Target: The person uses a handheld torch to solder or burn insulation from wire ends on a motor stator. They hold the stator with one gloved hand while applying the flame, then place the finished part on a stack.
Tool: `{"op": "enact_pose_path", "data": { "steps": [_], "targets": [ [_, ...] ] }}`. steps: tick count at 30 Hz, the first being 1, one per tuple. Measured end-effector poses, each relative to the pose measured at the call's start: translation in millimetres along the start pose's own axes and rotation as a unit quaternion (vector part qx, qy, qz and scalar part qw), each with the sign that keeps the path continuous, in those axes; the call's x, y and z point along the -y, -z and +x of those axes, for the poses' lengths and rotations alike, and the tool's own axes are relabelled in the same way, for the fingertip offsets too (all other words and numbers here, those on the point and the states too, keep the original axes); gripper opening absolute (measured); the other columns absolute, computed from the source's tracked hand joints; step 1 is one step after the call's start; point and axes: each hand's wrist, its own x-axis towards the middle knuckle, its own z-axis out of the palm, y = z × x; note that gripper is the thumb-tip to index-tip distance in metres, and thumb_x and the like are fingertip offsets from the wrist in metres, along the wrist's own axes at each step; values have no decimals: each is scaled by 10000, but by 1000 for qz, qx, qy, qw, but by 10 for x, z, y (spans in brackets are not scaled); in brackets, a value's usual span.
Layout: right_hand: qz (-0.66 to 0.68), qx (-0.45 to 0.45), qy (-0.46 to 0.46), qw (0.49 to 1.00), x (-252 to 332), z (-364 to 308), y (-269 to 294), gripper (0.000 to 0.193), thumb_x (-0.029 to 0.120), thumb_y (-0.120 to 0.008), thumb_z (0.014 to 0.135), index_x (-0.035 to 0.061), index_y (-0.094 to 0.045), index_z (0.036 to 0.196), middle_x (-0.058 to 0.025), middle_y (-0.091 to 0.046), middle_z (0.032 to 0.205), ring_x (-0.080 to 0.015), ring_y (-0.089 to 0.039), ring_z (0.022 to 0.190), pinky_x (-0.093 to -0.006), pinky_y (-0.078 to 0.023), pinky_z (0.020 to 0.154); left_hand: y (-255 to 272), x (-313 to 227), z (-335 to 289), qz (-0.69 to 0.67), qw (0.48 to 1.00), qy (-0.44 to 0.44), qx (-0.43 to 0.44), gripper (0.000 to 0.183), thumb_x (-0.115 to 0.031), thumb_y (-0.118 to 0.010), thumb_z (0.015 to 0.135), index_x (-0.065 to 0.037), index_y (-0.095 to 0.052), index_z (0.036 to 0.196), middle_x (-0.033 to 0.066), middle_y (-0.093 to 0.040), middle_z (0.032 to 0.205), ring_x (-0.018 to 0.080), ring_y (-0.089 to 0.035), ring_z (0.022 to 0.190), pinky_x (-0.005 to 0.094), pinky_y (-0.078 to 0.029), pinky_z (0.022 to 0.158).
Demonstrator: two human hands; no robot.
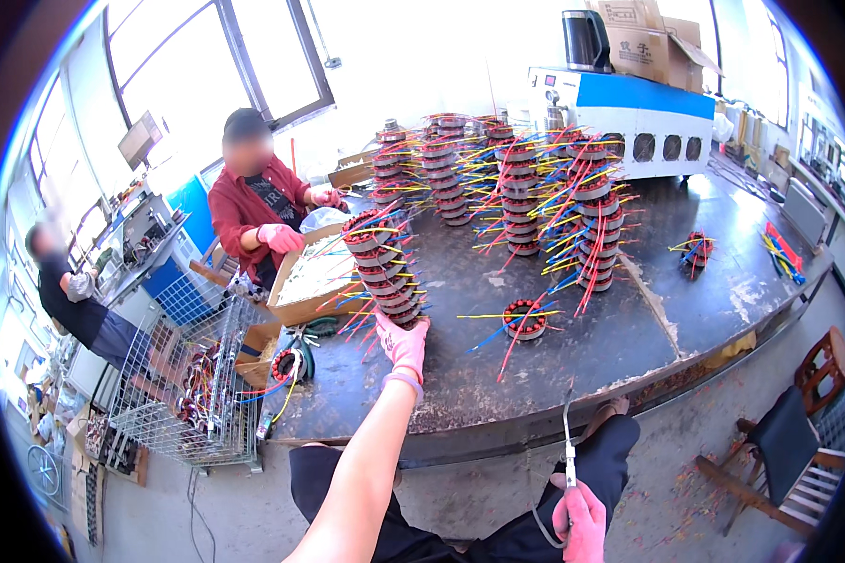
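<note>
My left hand (404, 343), in a pink glove, grips the bottom of a tilted stack of motor stators (377, 263) on the table's left part. Red, blue and yellow wire ends stick out all round the stack. My right hand (582, 522), gloved in pink too, is closed round a thin corded tool with a bent metal tip (568, 427), held over my right thigh at the table's front edge. One single stator (525, 320) lies flat between my hands, and another stator (289, 364) sits at the left table edge.
More stator stacks (519, 192) stand behind. A small stator (695, 250) and red-and-blue-handled tools (783, 253) lie to the right. A co-worker (258, 192) sits at the far left by an open cardboard box (314, 281). A wire cage (183, 394) and a wooden chair (789, 441) flank the table.
</note>
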Motion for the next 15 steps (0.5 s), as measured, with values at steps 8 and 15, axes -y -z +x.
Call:
{"op": "enact_pose_path", "data": {
  "steps": [8, 15],
  "targets": [
    [33, 15, -34, 999, -63, 119, 47, 240, 274, -498, 1036, 73, -542, 914, 55, -415, 564, -44, -333, 462, -225, -218, 433, -69, 324, 274, -99, 990, -74, -64, 1020, -166, -901, 602, -8, -357, 1450, 203, -496, 1386, 337, -486, 1293, 400, -379, 1107],
    [14, -6, -8, 1000, 7, 239, 21, 343, 267, -475, 1046, 110, -512, 744, 52, -400, 548, -48, -318, 448, -230, -205, 421, -53, 388, 422, -148, 984, -95, 32, 906, -40, -834, 652, 7, -363, 1424, 172, -540, 1330, 272, -559, 1194, 377, -445, 1038]
  ]
}}
